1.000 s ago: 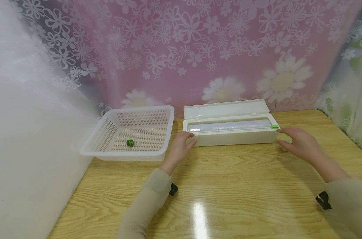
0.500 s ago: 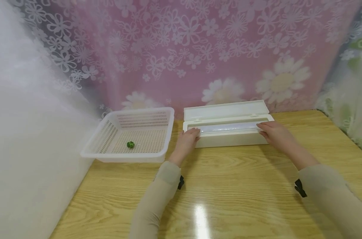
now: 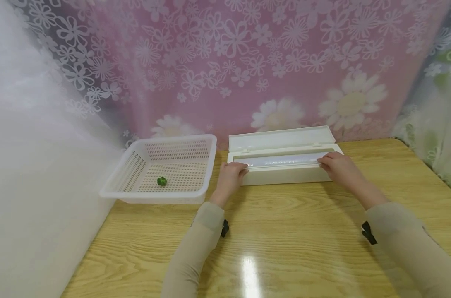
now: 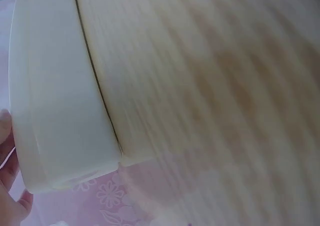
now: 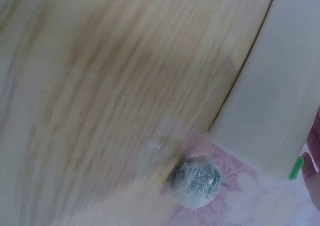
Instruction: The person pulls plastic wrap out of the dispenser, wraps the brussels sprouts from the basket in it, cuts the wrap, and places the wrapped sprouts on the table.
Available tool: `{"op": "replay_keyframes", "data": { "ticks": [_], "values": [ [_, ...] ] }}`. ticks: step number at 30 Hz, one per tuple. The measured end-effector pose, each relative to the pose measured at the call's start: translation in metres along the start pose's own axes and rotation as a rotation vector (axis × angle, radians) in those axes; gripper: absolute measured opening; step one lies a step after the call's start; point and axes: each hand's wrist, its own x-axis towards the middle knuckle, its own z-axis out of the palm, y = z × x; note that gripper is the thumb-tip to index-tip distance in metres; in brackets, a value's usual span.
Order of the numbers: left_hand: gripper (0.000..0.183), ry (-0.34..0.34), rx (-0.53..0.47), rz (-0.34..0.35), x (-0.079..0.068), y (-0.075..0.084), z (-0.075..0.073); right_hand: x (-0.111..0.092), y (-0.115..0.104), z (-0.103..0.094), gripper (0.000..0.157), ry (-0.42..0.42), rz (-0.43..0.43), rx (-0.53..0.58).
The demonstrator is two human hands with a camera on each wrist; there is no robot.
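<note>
A long white cling film box (image 3: 285, 176) stands at the back of the table, its lid (image 3: 281, 138) tipped back. Inside lies a roll of cling film (image 3: 281, 159). My left hand (image 3: 230, 179) is at the box's left front, fingers curled over the front rim and pinching at the film's edge. On the right, my right hand (image 3: 339, 167) does likewise, its thumb and fingertips close together on the film. Past the right hand, the right wrist view shows a green slider (image 5: 296, 169) at the box's end.
Left of the box stands a white perforated basket (image 3: 158, 195) with one small broccoli floret (image 3: 161, 181) in it. A film-wrapped green ball (image 5: 196, 182) lies beyond the box's right end. A flowered pink curtain (image 3: 225, 74) hangs behind the table.
My right hand has moved left from the box's right end onto the film at the front rim. My left hand has shifted slightly right, fingers now over the rim.
</note>
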Motion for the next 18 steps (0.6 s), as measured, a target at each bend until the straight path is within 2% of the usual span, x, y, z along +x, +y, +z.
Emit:
{"op": "replay_keyframes", "data": {
  "ticks": [5,9,13,18],
  "values": [
    [0.011,0.083,-0.105,-0.003,0.005,-0.002,0.001,0.004,-0.001,-0.002,0.012,-0.038,0.087,0.038],
    [0.009,0.086,-0.089,0.003,0.009,-0.001,-0.001,0.006,-0.001,0.0,0.011,-0.007,0.103,0.036],
    [0.006,0.056,-0.007,0.01,0.012,0.0,0.001,0.007,0.0,0.002,0.011,0.08,0.074,0.021],
    [0.017,0.02,0.078,0.034,0.016,0.0,0.002,0.008,0.002,0.003,0.02,0.162,-0.026,-0.015]
  ]
}}
